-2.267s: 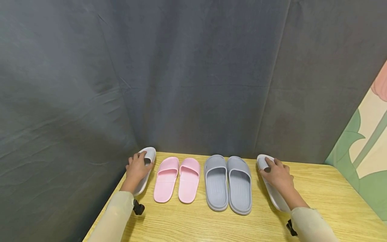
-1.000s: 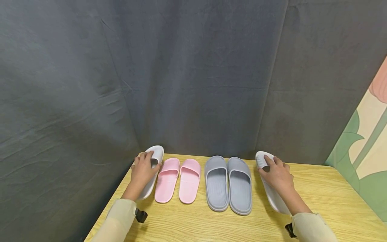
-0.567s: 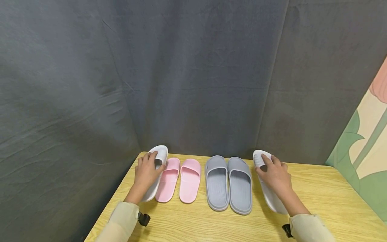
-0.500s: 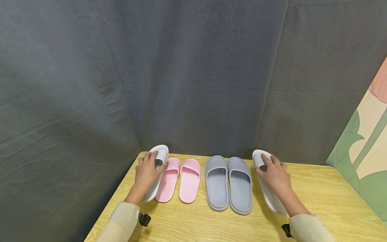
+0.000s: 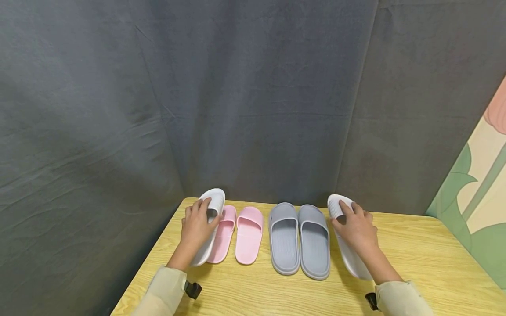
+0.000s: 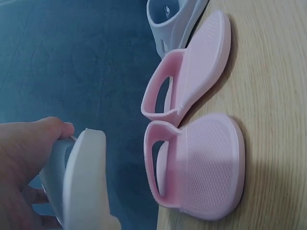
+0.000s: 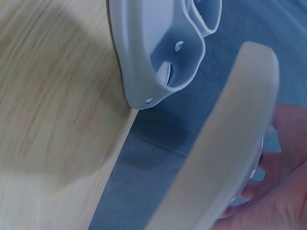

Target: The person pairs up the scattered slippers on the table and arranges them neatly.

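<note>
My left hand (image 5: 196, 227) grips a white slide slipper (image 5: 216, 198) by its strap, thumb on the right side. In the left wrist view this slipper (image 6: 86, 182) hangs clear of the wooden top, beside a pink slipper (image 6: 211, 167). From the head view it covers part of the left pink slipper (image 5: 221, 245). On the right, my right hand (image 5: 359, 230) grips the other white slipper (image 5: 357, 265) by its strap. The right wrist view shows that slipper (image 7: 225, 143) raised, apart from the nearest grey slipper (image 7: 165, 62). The hands partly hide both white slippers.
A second pink slipper (image 5: 248, 245) and two grey slippers (image 5: 284, 245) lie in a row on the wooden table (image 5: 253, 294). Behind and to the left hangs a dark grey curtain (image 5: 253, 109). A painted wall panel (image 5: 482, 188) stands at the right.
My left hand has carried its white slipper rightward, over the edge of the left pink one. My right hand has shifted slightly left with its slipper. Pink and grey slippers stay put.
</note>
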{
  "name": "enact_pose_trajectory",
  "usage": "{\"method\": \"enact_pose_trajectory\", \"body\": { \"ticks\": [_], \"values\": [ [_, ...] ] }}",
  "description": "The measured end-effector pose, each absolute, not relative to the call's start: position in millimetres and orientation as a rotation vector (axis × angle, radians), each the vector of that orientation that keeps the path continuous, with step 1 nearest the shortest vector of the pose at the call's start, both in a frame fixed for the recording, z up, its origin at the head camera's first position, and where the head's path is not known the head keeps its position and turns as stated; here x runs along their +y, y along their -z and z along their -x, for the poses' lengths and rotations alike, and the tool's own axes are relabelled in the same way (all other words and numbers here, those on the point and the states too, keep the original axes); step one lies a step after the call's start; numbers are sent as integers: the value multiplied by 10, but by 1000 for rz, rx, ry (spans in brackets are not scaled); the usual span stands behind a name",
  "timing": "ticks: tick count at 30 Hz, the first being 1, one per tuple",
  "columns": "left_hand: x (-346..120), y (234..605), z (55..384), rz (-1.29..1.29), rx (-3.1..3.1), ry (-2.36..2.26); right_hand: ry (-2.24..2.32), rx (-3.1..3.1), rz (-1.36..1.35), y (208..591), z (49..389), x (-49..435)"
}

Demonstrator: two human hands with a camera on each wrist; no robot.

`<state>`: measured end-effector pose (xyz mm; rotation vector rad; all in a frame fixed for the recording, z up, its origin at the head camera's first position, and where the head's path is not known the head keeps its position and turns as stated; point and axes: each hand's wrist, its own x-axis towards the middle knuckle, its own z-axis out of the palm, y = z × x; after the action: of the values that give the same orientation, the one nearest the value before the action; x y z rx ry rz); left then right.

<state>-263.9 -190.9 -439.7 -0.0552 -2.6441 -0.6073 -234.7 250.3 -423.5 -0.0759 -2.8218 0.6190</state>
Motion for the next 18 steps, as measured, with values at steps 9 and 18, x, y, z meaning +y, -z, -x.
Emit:
{"method": "enact_pose_trajectory", "body": {
  "ticks": [9,18],
  "values": [
    [-1802,4380,2593,80,-2617,613,-618,-2805,63,4212,2320,2402],
    [-1693,4345,2560,80,-2634,624,-636,-2798,60,4195,2305,2325]
  ]
}}
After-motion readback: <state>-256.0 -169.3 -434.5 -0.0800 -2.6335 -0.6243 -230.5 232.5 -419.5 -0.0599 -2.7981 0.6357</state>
